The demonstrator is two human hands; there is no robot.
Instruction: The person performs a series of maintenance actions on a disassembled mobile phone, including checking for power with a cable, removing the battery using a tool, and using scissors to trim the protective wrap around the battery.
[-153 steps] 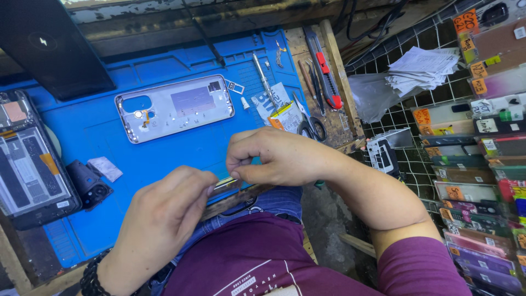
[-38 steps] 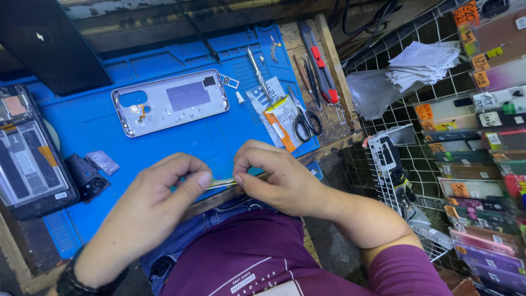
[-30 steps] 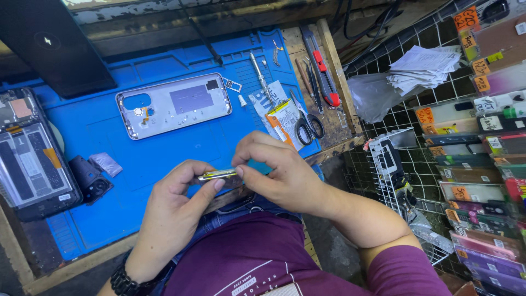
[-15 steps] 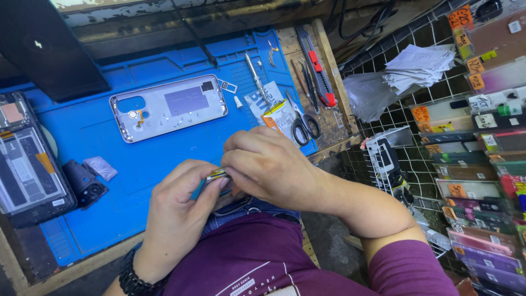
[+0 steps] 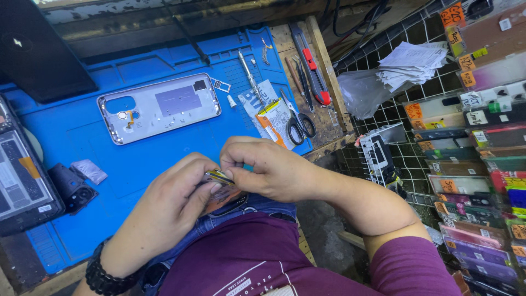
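Over the desk edge, at the lap:
Desk (image 5: 66,241): blue mat covered it.
Back cover (image 5: 159,107): silver phone shell lay flat on mat, well apart from hands.
Left hand (image 5: 175,200): fingers closed on small flat part (image 5: 220,178).
Right hand (image 5: 268,167): fingertips pinched same part from above.
Scissors (image 5: 298,123): lay near desk's right edge.

A white flat packet (image 5: 269,107) with blue print and an orange corner lies on the blue mat (image 5: 82,137), just left of the scissors (image 5: 298,121). Orange price labels (image 5: 452,15) sit on stacked phone-case packages (image 5: 482,164) along the right wire rack. A dark screen (image 5: 41,52) lies top left.
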